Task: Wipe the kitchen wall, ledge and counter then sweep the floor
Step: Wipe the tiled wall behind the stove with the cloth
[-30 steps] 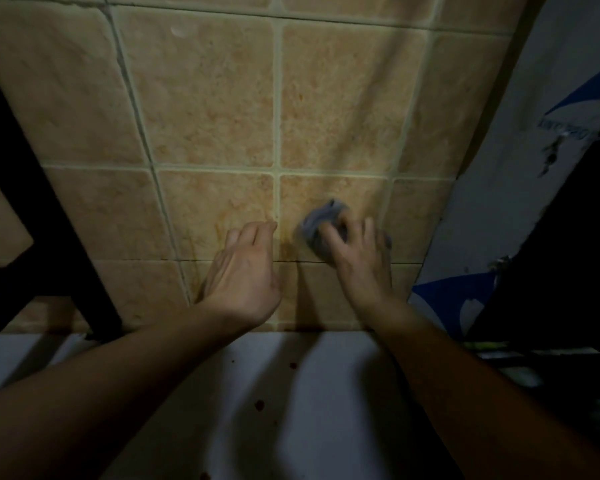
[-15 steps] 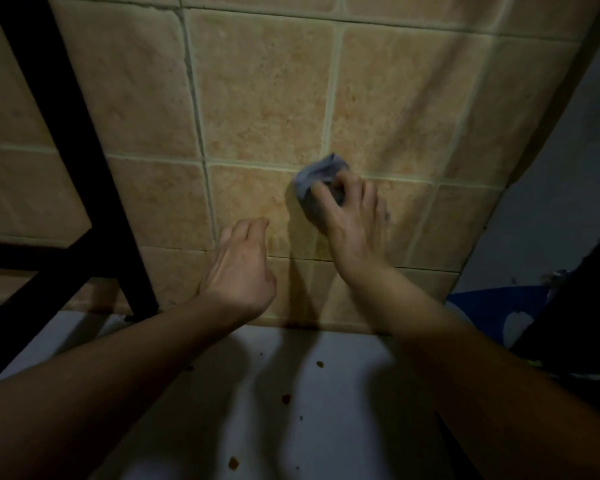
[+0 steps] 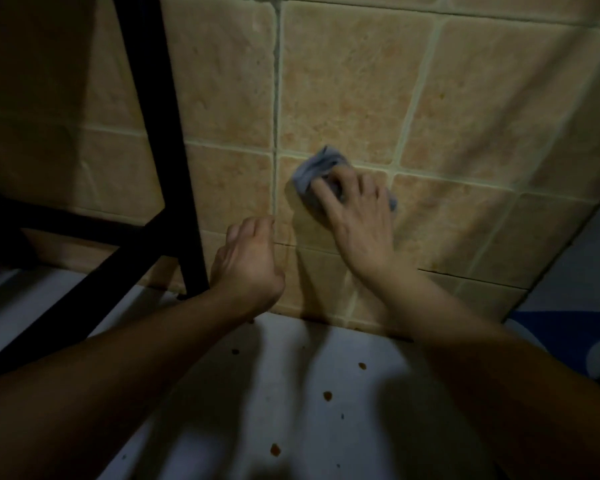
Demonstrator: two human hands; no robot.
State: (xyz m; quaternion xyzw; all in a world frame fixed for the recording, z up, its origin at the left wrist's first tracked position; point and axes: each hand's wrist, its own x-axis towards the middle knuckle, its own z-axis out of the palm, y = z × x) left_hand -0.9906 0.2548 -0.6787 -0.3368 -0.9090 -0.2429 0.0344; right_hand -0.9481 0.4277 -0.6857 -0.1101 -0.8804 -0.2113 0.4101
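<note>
- A home kitchen, dimly lit, seen close against one wall.
- The tan tiled wall (image 3: 343, 84) with pale grout lines rises straight ahead of both hands (image 3: 250, 268), the sort of backsplash set behind a work surface.
- A white tabletop (image 3: 291, 393) runs beneath the hands and meets the tiles at their base; small brown spots (image 3: 327, 395) speckle it, like food splashes.
- A black metal frame (image 3: 160, 143) stands to the left of the hands, its foot at the foot of the wall.
- A blue-grey cloth (image 3: 312, 171) under the right hand lies flat on the tiles: household cleaning.
</note>
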